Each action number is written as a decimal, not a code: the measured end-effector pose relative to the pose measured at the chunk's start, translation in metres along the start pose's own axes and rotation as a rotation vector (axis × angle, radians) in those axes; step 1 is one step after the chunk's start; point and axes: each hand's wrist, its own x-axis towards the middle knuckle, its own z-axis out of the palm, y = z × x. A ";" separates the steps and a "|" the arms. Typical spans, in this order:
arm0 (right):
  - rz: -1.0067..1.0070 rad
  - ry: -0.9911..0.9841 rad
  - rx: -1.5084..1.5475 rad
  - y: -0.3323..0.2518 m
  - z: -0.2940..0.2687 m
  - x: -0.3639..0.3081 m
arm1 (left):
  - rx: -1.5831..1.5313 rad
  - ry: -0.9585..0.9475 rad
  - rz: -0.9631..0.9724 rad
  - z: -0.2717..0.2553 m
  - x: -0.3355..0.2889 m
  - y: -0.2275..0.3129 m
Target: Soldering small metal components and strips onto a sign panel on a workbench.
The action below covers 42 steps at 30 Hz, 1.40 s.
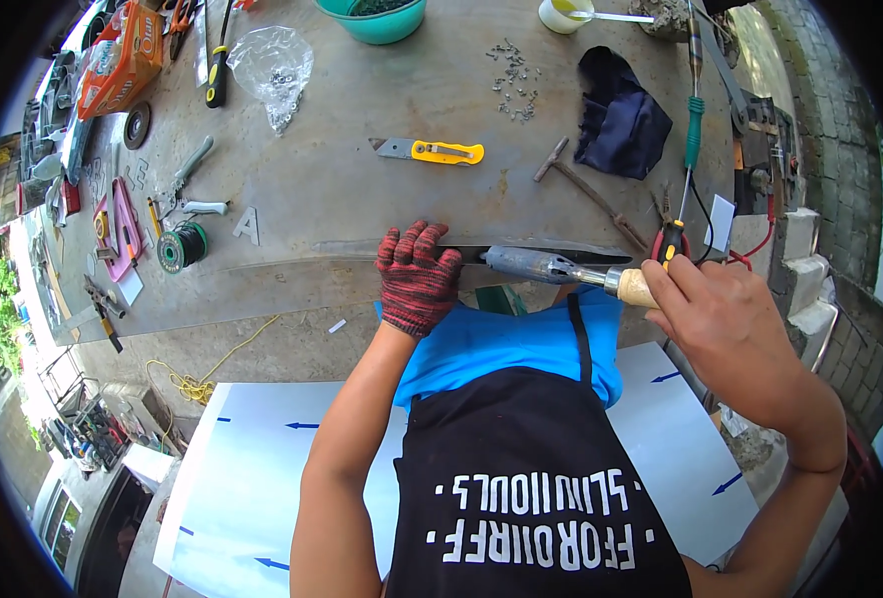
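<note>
My right hand (721, 324), bare, grips the wooden handle (637, 287) of a soldering iron. Its thick grey metal barrel (531, 263) points left, its front end beside my other hand. My left hand (420, 279) wears a red and black knitted glove; its fingers curl over a dark narrow metal strip (601, 255) along the table's near edge. The barrel lies against this strip, and the glove hides part of it. Just beyond my right fingers is a yellow and black screwdriver handle (672, 239). A T-shaped metal tool (589, 189) lies farther off.
On the metal table (362, 204) lie a yellow utility knife (445, 151), a dark cloth (621, 115), small screws (513, 85), a bag of hardware (280, 75) and a wire spool (182, 246). A green-handled tool (695, 135) lies at right. White sheets (262, 468) with blue arrows lie below.
</note>
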 end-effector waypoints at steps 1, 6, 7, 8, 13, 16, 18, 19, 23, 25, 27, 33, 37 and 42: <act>0.002 0.001 0.001 0.000 0.001 0.000 | 0.000 -0.002 -0.004 0.000 0.000 0.000; 0.036 -0.001 0.033 0.004 0.000 -0.003 | -0.014 -0.002 -0.002 -0.001 0.002 0.001; 0.040 -0.001 0.033 0.005 -0.002 -0.005 | -0.008 -0.006 -0.001 0.000 0.002 0.001; 0.039 0.004 0.040 0.007 -0.004 -0.007 | 0.005 -0.011 -0.005 0.000 0.001 0.000; 0.092 0.050 0.069 0.013 -0.013 -0.022 | 0.022 -0.026 -0.007 -0.001 0.000 -0.001; 0.134 0.091 0.022 0.017 -0.011 -0.031 | 0.025 -0.021 0.002 -0.001 0.000 0.000; 0.176 0.095 0.056 0.020 -0.007 -0.034 | 0.015 -0.013 0.005 -0.002 0.002 0.001; 0.180 0.095 0.059 0.021 -0.005 -0.036 | 0.015 -0.015 0.003 -0.002 0.003 0.001; 0.160 0.092 0.072 0.021 0.000 -0.035 | 0.020 -0.007 0.006 -0.002 0.003 0.000; 0.132 0.102 0.075 0.019 0.001 -0.031 | 0.027 -0.015 0.005 -0.002 0.002 0.000; 0.091 0.094 0.066 0.017 0.003 -0.025 | 0.035 -0.020 0.000 -0.002 0.002 0.000; 0.076 -0.026 0.030 0.012 0.003 -0.012 | 0.014 -0.022 -0.006 -0.002 0.003 0.001; 0.058 -0.021 0.055 0.010 0.005 -0.008 | 0.011 -0.017 -0.007 -0.003 0.003 0.002; 0.031 0.025 0.043 0.005 0.003 -0.003 | 0.005 -0.006 0.001 -0.002 0.001 0.000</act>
